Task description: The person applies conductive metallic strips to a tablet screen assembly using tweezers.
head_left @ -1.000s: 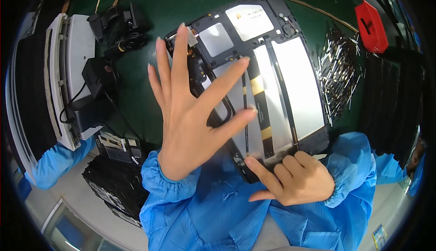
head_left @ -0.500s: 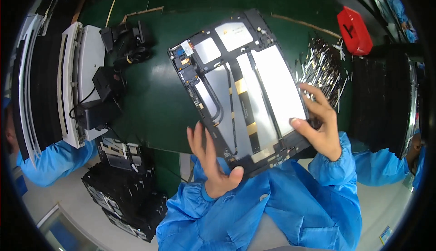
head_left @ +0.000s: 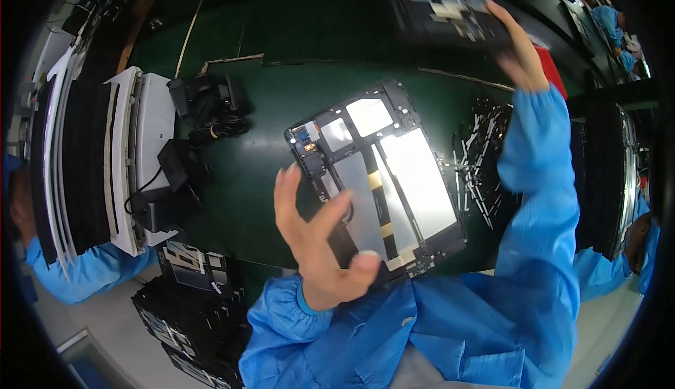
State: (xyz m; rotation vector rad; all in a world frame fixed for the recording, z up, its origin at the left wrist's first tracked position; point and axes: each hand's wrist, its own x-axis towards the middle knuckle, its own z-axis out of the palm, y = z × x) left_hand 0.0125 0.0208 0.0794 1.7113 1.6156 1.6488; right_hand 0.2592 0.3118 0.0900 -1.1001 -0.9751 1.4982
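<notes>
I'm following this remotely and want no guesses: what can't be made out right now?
Head view: upper panel, blurred and cut off by the top edge.
Head view: right hand, some fingers hidden by that panel.
Head view: lower panel, partly covered by the left hand; contact unclear.
Head view: red box, partly behind the right hand.

On table [head_left: 239,213], centre: device panel [head_left: 415,185], left hand [head_left: 316,248] at its near-left corner. Right of it: strip pile [head_left: 485,136]. Behind, to right: second panel [head_left: 450,10] in right hand [head_left: 522,48]. Left: adapters [head_left: 176,160], upright row [head_left: 91,153] further out, panel stack [head_left: 184,315] nearer.
</notes>
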